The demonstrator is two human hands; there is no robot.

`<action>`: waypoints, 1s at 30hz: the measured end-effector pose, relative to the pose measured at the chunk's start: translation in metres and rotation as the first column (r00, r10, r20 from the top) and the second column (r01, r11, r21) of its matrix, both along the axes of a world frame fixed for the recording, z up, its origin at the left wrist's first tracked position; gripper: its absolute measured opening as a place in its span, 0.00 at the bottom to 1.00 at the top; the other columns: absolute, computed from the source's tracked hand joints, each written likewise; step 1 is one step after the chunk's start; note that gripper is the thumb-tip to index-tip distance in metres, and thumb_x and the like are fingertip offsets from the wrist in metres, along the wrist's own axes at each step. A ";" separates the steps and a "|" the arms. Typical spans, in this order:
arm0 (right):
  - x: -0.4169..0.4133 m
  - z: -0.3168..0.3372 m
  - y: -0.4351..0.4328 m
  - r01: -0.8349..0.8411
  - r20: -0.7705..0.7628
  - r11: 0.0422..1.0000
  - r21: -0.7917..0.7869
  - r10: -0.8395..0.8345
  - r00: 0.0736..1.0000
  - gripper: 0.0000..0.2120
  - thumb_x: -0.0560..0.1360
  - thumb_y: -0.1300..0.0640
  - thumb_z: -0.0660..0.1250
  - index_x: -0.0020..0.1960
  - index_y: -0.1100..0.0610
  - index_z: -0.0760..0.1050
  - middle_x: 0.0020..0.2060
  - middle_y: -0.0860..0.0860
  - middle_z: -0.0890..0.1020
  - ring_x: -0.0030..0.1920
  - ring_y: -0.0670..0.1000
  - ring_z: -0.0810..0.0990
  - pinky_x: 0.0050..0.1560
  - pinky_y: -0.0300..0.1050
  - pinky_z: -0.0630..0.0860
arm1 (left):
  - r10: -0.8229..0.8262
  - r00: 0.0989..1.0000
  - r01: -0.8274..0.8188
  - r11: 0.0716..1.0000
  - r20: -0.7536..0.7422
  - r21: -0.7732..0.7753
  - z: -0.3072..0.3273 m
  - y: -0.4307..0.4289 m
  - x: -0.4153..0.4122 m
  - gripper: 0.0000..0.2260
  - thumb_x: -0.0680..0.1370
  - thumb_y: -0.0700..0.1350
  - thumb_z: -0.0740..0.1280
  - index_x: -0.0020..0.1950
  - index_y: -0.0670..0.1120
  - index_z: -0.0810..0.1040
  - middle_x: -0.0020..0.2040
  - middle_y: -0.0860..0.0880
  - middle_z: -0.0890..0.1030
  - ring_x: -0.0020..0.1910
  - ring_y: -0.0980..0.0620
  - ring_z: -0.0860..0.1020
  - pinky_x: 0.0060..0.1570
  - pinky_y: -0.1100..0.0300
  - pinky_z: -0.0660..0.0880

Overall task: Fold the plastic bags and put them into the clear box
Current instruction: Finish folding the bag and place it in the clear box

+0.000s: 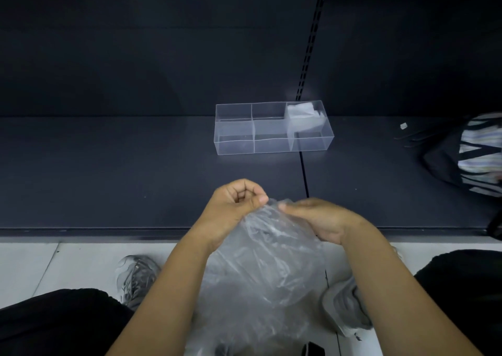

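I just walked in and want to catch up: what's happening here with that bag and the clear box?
A person in front of a dark shelf holds a crumpled plastic bag, not yet folded, by its top edge: the left hand pinches it and the right hand grips it beside that. The clear box sits farther back on the shelf, apart from the hands. One folded bag already lies in its right-end section; the other sections look empty.

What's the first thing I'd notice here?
The left hand and right hand pinch the top of a big crinkly clear plastic bag low in the middle. Behind them, on the dark shelf, sits a clear divided plastic box with a folded whitish bag in its right end.
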State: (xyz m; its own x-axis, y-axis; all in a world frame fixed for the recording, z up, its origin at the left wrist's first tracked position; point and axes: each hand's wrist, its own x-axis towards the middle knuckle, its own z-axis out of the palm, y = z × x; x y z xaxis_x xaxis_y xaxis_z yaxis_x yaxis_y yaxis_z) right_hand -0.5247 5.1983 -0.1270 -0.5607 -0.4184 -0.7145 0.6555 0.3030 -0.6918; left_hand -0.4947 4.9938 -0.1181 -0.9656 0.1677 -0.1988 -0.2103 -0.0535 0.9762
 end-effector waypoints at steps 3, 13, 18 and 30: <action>0.003 -0.004 0.006 0.121 -0.100 0.991 -0.062 -0.126 0.987 0.14 0.68 0.51 0.75 0.50 0.58 0.82 0.45 0.54 0.85 0.44 0.51 0.83 0.49 0.47 0.80 | 0.047 0.999 -0.047 0.998 0.003 -0.035 -0.002 -0.006 -0.002 0.03 0.70 0.46 0.74 0.40 0.50 0.81 0.35 0.45 0.70 0.35 0.54 0.69 0.40 0.69 0.72; 0.000 0.004 -0.001 0.269 -0.415 0.923 -0.274 -0.366 0.833 0.05 0.72 0.62 0.72 0.45 0.55 0.84 0.41 0.56 0.85 0.42 0.53 0.83 0.50 0.48 0.80 | -0.017 0.999 0.029 0.972 0.052 -0.232 -0.004 -0.011 -0.005 0.09 0.69 0.49 0.76 0.47 0.56 0.83 0.44 0.53 0.81 0.43 0.59 0.78 0.44 0.69 0.74; 0.002 0.009 -0.011 0.213 -0.478 0.940 -0.268 -0.322 0.817 0.04 0.72 0.63 0.72 0.46 0.58 0.83 0.43 0.56 0.85 0.45 0.52 0.83 0.51 0.43 0.80 | 0.107 0.993 -0.113 0.984 -0.048 -0.139 0.008 0.007 -0.014 0.03 0.71 0.48 0.75 0.43 0.51 0.85 0.43 0.52 0.85 0.43 0.57 0.82 0.45 0.68 0.76; -0.025 -0.013 0.035 -0.187 -0.342 0.982 0.004 0.177 0.923 0.16 0.65 0.51 0.75 0.50 0.57 0.80 0.46 0.56 0.85 0.47 0.50 0.83 0.54 0.43 0.76 | 0.520 0.840 -0.505 0.853 0.151 -0.131 -0.024 -0.045 -0.056 0.02 0.75 0.43 0.72 0.44 0.46 0.83 0.39 0.51 0.84 0.37 0.57 0.80 0.41 0.64 0.77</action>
